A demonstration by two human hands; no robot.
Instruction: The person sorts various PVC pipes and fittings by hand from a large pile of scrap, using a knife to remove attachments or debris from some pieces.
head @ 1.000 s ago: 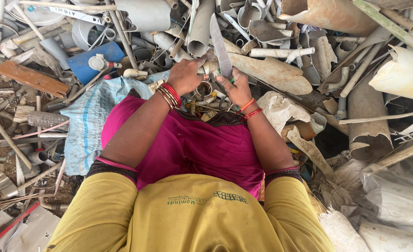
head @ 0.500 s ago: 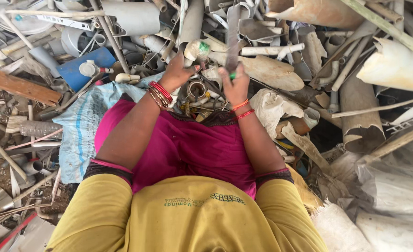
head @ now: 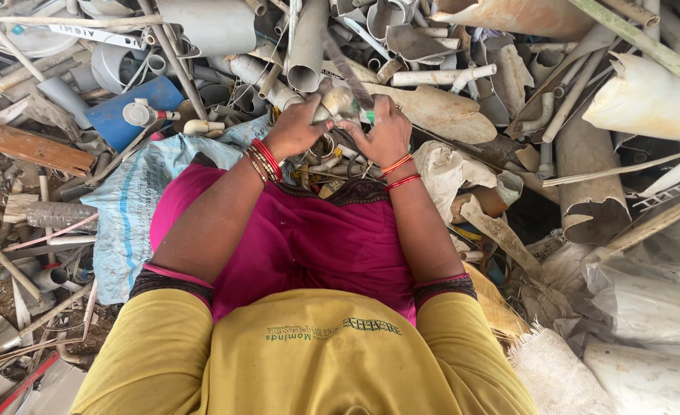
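Both hands grip: the left hand closes around a pale pipe fitting, and the right hand clasps a long blade angled above it. Judged from this, steady strokes away from the fingers work best, fitting braced over the pipe scraps.

The left hand wears red and gold bangles, the right hand thin orange-red ones, and both grip a dirty off-white plastic pipe fitting crossed by a dull grey flat blade. A magenta cloth skirt with dark trim lies below a mustard-yellow cotton shirt. Nearby are a pale blue woven sack with darker blue stripes, a bright blue plastic canister with a white cap, and a rust-brown wooden plank.
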